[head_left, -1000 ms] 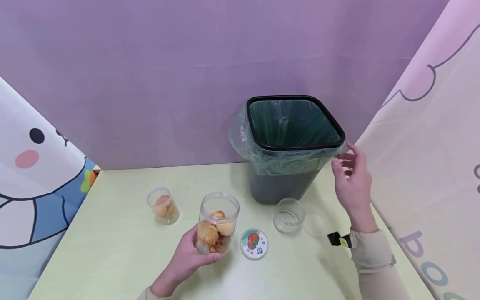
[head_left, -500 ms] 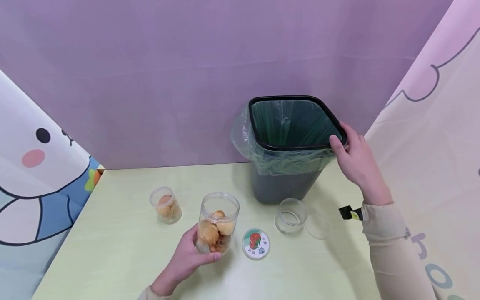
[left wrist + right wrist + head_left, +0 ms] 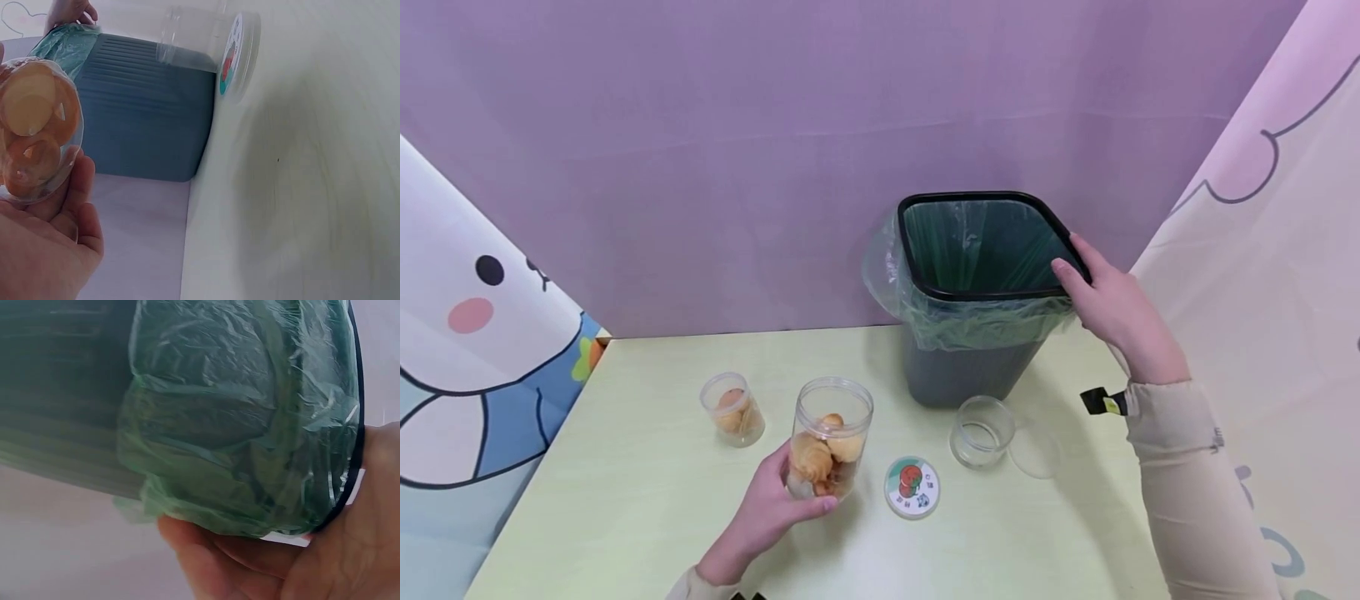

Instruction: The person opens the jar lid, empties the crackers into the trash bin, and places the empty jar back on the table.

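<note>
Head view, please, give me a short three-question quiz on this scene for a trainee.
1. Which hand grips the bin by its black rim?

2. True or false: in the head view, the printed lid lies on the table, right of the held jar.

3. What colour is the bin liner? A: red. B: green. C: orange.

Key: 1, the right hand; 2, true; 3, B.

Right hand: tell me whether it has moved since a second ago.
Yes. Against the bin, the right hand has moved up in the head view, from beside the near right corner onto the rim.
</note>
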`<act>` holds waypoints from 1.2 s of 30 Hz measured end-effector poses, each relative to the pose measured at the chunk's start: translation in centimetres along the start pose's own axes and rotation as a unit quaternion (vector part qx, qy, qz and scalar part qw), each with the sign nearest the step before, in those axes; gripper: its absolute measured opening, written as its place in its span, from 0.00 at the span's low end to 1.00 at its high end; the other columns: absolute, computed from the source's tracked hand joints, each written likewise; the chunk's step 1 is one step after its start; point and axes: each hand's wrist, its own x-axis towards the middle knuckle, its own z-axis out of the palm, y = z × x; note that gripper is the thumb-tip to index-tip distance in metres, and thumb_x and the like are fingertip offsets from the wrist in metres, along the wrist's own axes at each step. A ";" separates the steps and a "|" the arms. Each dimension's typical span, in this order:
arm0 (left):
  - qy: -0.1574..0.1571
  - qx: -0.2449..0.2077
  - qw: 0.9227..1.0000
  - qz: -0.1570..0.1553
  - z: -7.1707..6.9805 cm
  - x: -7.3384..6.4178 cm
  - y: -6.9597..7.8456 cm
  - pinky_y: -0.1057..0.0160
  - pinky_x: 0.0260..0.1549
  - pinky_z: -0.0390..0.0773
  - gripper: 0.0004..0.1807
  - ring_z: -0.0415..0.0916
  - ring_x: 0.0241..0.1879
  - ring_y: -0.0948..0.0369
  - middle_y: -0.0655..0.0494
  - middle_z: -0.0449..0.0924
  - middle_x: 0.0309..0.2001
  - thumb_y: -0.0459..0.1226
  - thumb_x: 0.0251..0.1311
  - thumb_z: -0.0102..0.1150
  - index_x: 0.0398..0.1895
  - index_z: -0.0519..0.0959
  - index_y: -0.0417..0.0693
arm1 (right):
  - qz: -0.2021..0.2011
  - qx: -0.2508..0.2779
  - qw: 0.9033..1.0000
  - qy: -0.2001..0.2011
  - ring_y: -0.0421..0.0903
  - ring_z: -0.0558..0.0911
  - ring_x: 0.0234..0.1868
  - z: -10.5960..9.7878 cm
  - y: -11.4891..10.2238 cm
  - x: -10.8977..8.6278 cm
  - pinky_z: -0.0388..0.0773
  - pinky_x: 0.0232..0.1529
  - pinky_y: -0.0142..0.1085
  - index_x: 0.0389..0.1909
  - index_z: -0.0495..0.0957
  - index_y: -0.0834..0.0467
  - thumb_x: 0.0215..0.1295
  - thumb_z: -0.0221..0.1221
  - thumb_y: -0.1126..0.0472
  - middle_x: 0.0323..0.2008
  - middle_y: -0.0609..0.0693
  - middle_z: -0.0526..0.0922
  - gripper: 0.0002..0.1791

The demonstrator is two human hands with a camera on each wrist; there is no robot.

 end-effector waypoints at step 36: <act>0.069 0.215 0.974 0.012 -4.1 9.4 12.2 0.43 0.59 0.69 0.55 0.70 0.62 0.52 0.51 0.74 0.62 0.60 0.40 0.78 0.71 0.66 0.48 | 0.015 -0.017 1.000 -0.005 0.51 0.79 0.25 -0.1 -0.2 -0.2 0.71 0.39 0.49 0.80 0.36 0.38 0.71 0.32 0.28 0.23 0.55 0.82 0.41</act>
